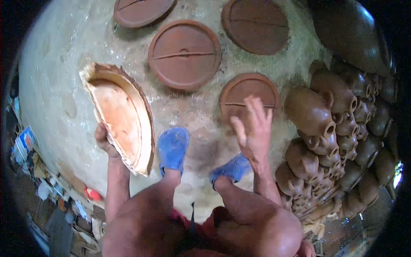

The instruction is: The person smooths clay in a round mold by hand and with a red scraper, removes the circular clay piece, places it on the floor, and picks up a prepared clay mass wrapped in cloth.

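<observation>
My left hand (pixel 107 139) is closed on the straight edge of a half-round, tray-like piece (pixel 120 113). That piece is pale orange inside, with a raised wall along its curve and a rough brown outer side; it is tilted above the floor. My right hand (pixel 255 128), fingers stretched out, is over a round brown clay disc (pixel 242 85) with a raised rim and a line across its middle. Whether the fingertips touch the disc, I cannot tell. A larger disc of the same kind (pixel 184 68) lies between my hands, farther away.
Two more clay discs (pixel 256 25) (pixel 143 12) lie at the far side of the grey floor (pixel 55 85). Many brown clay pots (pixel 308 109) are stacked along the right. Scattered litter (pixel 55 184) lines the left edge. My feet wear blue clogs (pixel 173 147).
</observation>
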